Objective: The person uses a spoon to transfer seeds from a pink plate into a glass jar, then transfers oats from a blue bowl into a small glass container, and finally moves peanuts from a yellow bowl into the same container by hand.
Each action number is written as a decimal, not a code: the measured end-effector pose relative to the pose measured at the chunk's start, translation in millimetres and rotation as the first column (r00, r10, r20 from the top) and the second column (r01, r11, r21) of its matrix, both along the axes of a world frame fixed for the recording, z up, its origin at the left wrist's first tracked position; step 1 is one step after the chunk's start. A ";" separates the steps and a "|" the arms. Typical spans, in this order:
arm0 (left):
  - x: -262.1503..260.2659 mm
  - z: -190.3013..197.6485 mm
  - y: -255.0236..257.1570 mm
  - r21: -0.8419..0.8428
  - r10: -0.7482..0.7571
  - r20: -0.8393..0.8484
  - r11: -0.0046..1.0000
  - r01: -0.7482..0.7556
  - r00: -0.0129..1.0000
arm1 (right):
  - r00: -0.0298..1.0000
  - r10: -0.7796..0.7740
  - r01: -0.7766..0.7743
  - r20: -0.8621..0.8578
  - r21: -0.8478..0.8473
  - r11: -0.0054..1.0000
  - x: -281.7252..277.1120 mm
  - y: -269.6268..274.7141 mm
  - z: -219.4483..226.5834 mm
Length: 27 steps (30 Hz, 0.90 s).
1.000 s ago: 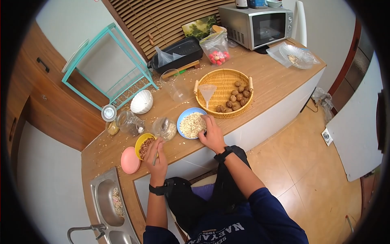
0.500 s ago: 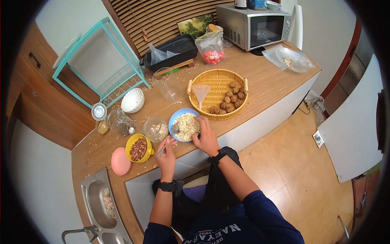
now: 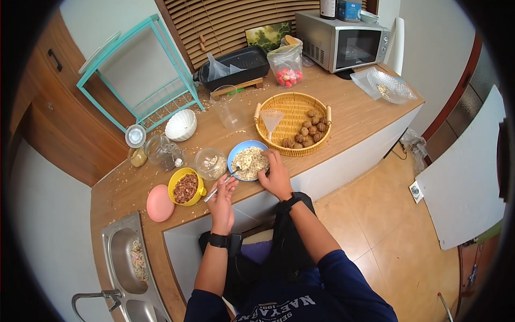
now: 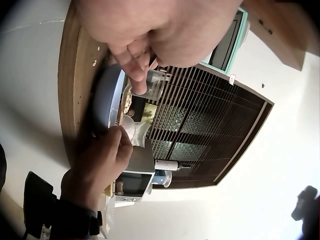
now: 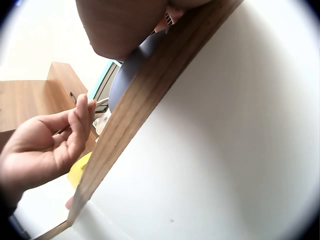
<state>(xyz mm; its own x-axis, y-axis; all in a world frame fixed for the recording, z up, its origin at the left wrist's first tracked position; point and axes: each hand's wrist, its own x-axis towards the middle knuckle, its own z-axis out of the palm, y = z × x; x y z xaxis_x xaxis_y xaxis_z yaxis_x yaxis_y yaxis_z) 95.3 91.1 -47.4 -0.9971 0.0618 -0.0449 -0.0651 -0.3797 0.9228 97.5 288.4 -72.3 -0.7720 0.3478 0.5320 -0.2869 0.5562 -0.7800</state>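
Observation:
My left hand (image 3: 221,206) holds a metal spoon (image 3: 211,195) by its handle, and the spoon's head reaches into the oats (image 3: 251,162) in a blue bowl (image 3: 234,149). At the bowl's right edge, my right hand (image 3: 277,178) grips the rim with thumb and fingers; the left wrist view shows that hand (image 4: 102,155) from the side. Left of the blue bowl stands a glass jar (image 3: 203,158) with some oats in it. A yellow bowl (image 3: 202,191) of brown nuts sits nearer my left hand.
A wicker tray (image 3: 294,102) with walnuts and a funnel (image 3: 272,119) lies to the right. Behind the jar are a clear plastic cup (image 3: 229,114), a white bowl (image 3: 181,126) and another jar (image 3: 160,150). A pink lid (image 3: 160,203) and the sink (image 3: 120,241) are at left.
My left hand has moved right from the yellow bowl's edge, bringing the spoon's head into the blue bowl's oats. My right hand stays at the blue bowl's rim.

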 end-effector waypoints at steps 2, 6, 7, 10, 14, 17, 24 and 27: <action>2.2 5.3 -5.9 -0.005 0.002 0.012 1.000 -0.002 1.000 | 1.000 -0.005 0.005 0.004 0.008 1.000 -0.5 -0.9 -1.4; -0.9 13.3 -17.5 0.016 -0.010 0.005 1.000 0.010 1.000 | 0.998 -0.014 0.013 0.055 0.011 1.000 2.8 -1.8 5.7; -0.5 17.3 -20.2 0.016 -0.007 0.007 1.000 0.007 1.000 | 0.998 -0.011 0.011 0.057 0.011 1.000 3.9 -2.6 5.4; -6.8 32.6 -26.1 -0.012 0.002 -0.047 1.000 -0.003 0.999 | 0.998 -0.022 0.022 0.052 0.013 1.000 1.1 -2.0 4.6; -16.1 51.8 -43.2 -0.028 0.075 -0.103 0.997 -0.078 0.992 | 1.000 -0.023 0.022 0.016 0.008 1.000 0.5 -2.4 2.2; -23.7 67.3 -58.0 -0.022 0.124 -0.116 0.992 -0.128 0.985 | 1.000 -0.007 0.008 0.027 -0.020 1.000 1.0 -2.0 2.9; -34.7 67.5 -83.8 -0.340 0.182 -0.314 0.895 -0.289 0.932 | 0.998 0.005 -0.003 0.061 -0.046 0.999 3.0 -1.5 5.3; -31.6 62.4 -84.3 -0.612 -0.041 -0.468 0.735 -0.290 0.883 | 0.996 -0.039 0.045 -0.084 0.072 0.996 -2.1 -1.1 -6.9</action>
<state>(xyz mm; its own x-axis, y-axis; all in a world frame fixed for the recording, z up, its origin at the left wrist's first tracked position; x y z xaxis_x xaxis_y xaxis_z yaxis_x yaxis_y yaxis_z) 63.7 6.8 15.0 -0.9146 0.0562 0.4005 0.3940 0.3476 0.8508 95.5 287.3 -79.1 -0.7100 0.3363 0.6187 -0.3237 0.6245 -0.7108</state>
